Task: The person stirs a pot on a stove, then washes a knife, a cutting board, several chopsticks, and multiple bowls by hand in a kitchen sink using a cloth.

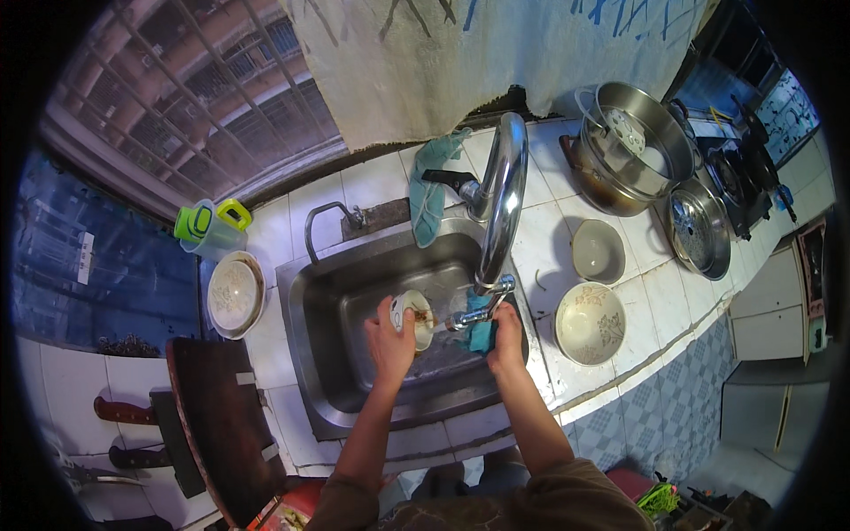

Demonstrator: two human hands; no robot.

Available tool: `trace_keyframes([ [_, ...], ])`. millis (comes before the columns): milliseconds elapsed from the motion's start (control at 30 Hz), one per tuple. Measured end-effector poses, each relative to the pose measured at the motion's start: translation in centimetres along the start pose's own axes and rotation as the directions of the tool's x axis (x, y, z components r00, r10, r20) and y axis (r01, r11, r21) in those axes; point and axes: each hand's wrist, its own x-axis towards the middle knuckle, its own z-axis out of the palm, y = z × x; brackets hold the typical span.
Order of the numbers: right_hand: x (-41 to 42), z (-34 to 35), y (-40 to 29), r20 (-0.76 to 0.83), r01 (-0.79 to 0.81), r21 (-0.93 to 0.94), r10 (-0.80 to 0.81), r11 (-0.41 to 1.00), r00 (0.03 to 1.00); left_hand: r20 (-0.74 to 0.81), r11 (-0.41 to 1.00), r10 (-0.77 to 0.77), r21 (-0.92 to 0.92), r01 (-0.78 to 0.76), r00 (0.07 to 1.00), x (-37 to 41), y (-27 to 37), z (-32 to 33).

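Observation:
My left hand (392, 346) holds a small white bowl (420, 317) tilted over the stainless steel sink (362, 402). Brown food scraps lie inside the bowl. Close to its rim is the swivel nozzle (465, 320) of the chrome tap (503, 206), and water seems to run from it towards the bowl. On the sink's right side, my right hand (507, 337) grips a teal cloth (479, 335). Part of that cloth is behind the nozzle, and some of the fingers are hidden.
Right of the sink stand a patterned bowl (590, 325), a plain bowl (599, 252), a steamer pot (617, 179) and a steel pan (697, 229). Stacked dishes (234, 295) and a plastic jug (216, 235) stand left. A dark chopping board (219, 411) and knives (126, 411) are nearer.

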Motion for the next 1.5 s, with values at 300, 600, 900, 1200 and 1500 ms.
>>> trace_keyframes([
  [300, -0.6, -0.8, 0.9, 0.062, 0.073, -0.126, -0.065, 0.989, 0.996, 0.114, 0.992, -0.038, 0.128, 0.024, 0.993, -1.6, 1.0, 1.8],
  [600, -1.1, -1.2, 2.2, 0.011, 0.028, -0.126, -0.027, 0.992, 1.0, 0.16, 0.981, -0.191, 0.054, 0.185, 0.969, -0.9, 0.4, 1.9],
  [900, 2.8, 2.4, 9.4, 0.336, -0.124, -0.294, 0.224, 0.948, 0.915, 0.207, 0.996, -0.079, -0.028, 0.087, 0.975, -1.0, -0.8, 4.2],
  [1200, 2.5, 3.8, 6.2, 0.862, 0.827, -0.303, 0.236, -0.473, 0.45, 0.435, 0.962, 0.058, -0.264, 0.065, 0.899, 2.5, -3.8, 0.8],
  [1500, 4.2, 2.7, 8.9, 0.796, 0.757, -0.605, 0.209, 0.249, 0.568, 0.388, 0.958, -0.004, -0.263, 0.116, 0.921, 2.1, -3.4, 1.3],
])
